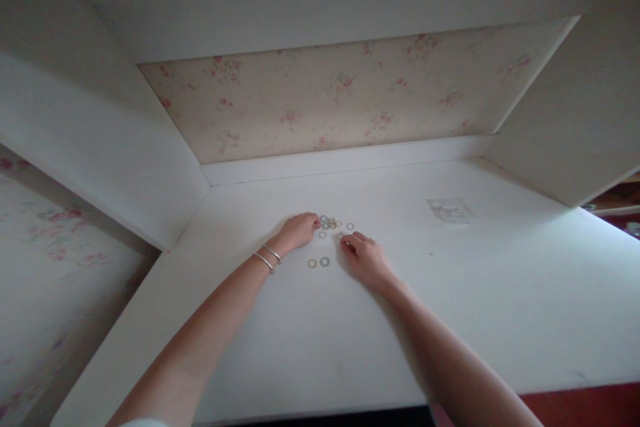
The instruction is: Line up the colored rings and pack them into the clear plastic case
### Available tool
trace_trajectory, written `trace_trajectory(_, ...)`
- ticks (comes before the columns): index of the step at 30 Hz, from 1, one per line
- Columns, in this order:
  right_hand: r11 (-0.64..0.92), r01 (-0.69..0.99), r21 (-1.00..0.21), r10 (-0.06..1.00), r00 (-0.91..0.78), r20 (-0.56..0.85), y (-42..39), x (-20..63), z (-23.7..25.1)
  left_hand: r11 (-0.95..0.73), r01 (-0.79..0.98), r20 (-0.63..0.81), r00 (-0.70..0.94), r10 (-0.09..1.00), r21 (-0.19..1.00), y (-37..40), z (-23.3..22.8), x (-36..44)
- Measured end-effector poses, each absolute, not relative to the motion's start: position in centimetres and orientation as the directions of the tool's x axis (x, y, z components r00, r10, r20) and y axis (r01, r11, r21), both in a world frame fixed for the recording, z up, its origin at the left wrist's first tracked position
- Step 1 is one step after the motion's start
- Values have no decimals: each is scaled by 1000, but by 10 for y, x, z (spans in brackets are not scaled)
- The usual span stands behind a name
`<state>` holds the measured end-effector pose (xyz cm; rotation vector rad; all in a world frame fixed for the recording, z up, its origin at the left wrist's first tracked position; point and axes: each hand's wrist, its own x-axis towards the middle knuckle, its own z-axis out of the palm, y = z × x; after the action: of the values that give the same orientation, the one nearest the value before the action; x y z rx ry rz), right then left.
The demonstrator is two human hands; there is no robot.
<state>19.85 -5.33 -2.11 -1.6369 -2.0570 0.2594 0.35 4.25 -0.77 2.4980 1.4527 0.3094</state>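
Note:
Several small thin rings, gold and silver-grey, lie in a loose cluster [330, 222] on the white desk. At the left edge of that cluster is my left hand [300, 230], fingers pinched together; whatever is between them is hidden. My right hand [367, 258] is closed, its fingertips on a pale ring [341, 236] just below and right of the cluster. Closer to me, a gold ring [313, 263] and a grey-green ring [325, 261] lie side by side. One more ring [350, 226] sits apart, above my right fingers.
A clear plastic bag [451, 211] lies flat to the right on the desk [280, 347]. White panels [90, 120] rise on the left and right, with a floral-papered wall [320, 100] behind. A tiny dark speck [431, 254] is right of my right hand.

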Motion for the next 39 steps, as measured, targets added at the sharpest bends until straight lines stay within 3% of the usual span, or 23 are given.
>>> trace_trajectory(10,262,853,-451,954,-159,254,-53,198,-21,-564,723,194,534,823,399,-15,13,-9)
trace_trajectory(21,252,860,-443,956,-151,251,-55,196,-18,-619,756,91,615,783,214,-58,9,-2)
trace_trajectory(28,266,875,-404,950,-166,266,-55,197,-21,-609,765,82,607,790,209,-61,8,-1)
trace_trajectory(34,258,868,-424,955,-162,248,-56,196,-18,-583,766,67,589,805,269,-64,6,2)
trace_trajectory(39,268,859,-436,950,-160,268,-55,197,-20,-534,737,118,538,834,413,-61,10,-2)
